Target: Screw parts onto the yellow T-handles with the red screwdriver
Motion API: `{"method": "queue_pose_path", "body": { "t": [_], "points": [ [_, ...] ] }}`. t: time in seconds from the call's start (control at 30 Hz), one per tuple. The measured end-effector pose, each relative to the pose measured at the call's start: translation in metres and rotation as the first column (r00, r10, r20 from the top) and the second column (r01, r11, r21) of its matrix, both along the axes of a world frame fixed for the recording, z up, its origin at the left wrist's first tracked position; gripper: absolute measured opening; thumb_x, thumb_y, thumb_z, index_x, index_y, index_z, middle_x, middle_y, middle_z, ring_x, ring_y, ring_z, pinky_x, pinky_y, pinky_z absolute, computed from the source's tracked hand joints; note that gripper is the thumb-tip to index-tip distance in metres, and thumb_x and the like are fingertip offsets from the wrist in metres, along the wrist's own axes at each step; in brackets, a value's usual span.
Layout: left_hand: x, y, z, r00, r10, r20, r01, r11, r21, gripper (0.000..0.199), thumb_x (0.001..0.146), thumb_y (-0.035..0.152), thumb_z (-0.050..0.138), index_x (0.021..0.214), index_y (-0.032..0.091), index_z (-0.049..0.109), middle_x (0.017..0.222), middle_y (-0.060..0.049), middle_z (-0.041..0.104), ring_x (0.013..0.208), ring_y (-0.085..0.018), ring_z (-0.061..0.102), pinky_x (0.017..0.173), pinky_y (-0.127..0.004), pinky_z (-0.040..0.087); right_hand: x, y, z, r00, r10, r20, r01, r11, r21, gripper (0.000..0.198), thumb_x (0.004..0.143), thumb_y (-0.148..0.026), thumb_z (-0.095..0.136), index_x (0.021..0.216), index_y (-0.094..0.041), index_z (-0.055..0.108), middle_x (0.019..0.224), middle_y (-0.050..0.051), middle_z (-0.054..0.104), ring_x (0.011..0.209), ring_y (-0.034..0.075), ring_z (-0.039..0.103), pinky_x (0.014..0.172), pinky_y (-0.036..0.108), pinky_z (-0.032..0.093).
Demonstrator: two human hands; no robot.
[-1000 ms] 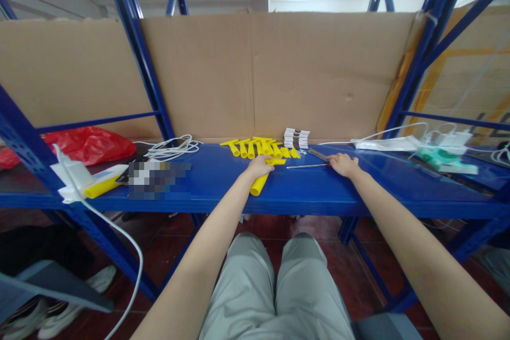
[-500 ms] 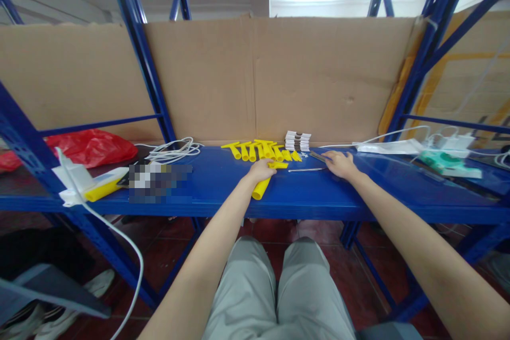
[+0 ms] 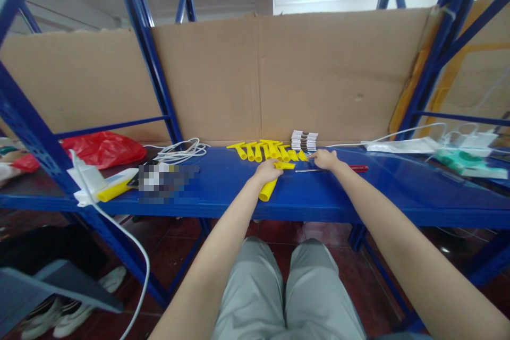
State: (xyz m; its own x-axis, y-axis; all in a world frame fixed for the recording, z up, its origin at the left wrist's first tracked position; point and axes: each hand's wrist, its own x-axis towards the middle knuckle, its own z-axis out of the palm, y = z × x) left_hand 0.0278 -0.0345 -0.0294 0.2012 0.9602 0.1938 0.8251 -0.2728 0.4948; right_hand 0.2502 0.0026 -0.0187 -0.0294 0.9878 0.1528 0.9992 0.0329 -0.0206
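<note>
My left hand (image 3: 268,171) is closed around a yellow T-shaped plastic handle (image 3: 268,191), its hollow round end facing me and its crosspiece showing past my fingers. My right hand (image 3: 324,159) is low over the shelf, fingers drawn together at a patch of tiny pale parts; whatever is in the fingertips is too small to make out. Just in front of it lies a screwdriver with a red grip (image 3: 359,168), its shaft passing below my hand. Behind both hands sit a row of yellow T-shaped pieces (image 3: 251,152), small yellow pieces (image 3: 302,156) and a stack of white-ended strips (image 3: 305,141).
A cardboard sheet (image 3: 207,79) backs the blue shelf (image 3: 223,180). To the left are a coiled white cable (image 3: 185,150), a red bag (image 3: 103,149) and a white socket block (image 3: 85,178). A white packet (image 3: 402,145) and a green item (image 3: 458,158) lie right.
My right hand has shifted left to the tiny parts, off a grey flat object, and the red screwdriver grip has come into sight. My left hand still holds the yellow handle. The view moved slightly.
</note>
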Motion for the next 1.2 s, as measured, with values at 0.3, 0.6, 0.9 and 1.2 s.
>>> {"method": "queue_pose_path", "body": {
  "t": [0.3,0.6,0.9,1.2],
  "points": [
    [0.0,0.002,-0.001,1.0,-0.004,0.007,0.004,1.0,-0.003,0.057,0.079,0.025,0.06,0.133,0.011,0.05,0.13,-0.013,0.059,0.115,-0.024,0.058,0.092,-0.027,0.043,-0.003,0.0,0.001,1.0,-0.009,0.028,0.01,0.999,-0.048,0.053,0.083,-0.014,0.038,0.127,-0.032,0.06,0.134,0.009,0.056,0.124,0.032,0.048,0.099,0.054,0.034],
    [0.0,0.003,-0.004,0.999,-0.024,0.025,0.024,1.0,0.019,0.057,0.078,0.025,0.061,0.132,0.011,0.05,0.134,-0.015,0.056,0.12,-0.026,0.054,0.096,-0.03,0.041,-0.001,0.004,-0.003,1.0,-0.013,-0.023,0.013,1.0,-0.029,0.047,0.082,-0.018,0.043,0.121,-0.032,0.065,0.134,0.008,0.057,0.123,0.033,0.049,0.099,0.056,0.033],
    [0.001,0.001,-0.002,0.999,-0.026,0.025,0.025,1.0,0.012,0.056,0.077,0.023,0.061,0.131,0.013,0.052,0.132,-0.014,0.057,0.118,-0.026,0.056,0.093,-0.029,0.043,0.009,0.006,-0.006,0.966,-0.124,-0.226,0.134,0.991,0.027,0.021,0.077,-0.029,0.059,0.09,-0.027,0.075,0.102,0.006,0.071,0.105,0.029,0.06,0.095,0.051,0.036],
    [0.003,-0.002,-0.001,0.997,-0.044,0.068,0.044,0.999,0.012,0.057,0.077,0.022,0.063,0.131,0.009,0.051,0.131,-0.016,0.057,0.113,-0.025,0.059,0.093,-0.029,0.043,0.023,0.028,-0.02,0.92,-0.079,-0.383,0.095,0.995,0.021,0.019,0.064,-0.031,0.07,0.077,-0.019,0.074,0.08,0.006,0.071,0.089,0.026,0.065,0.085,0.039,0.046]
  ]
}}
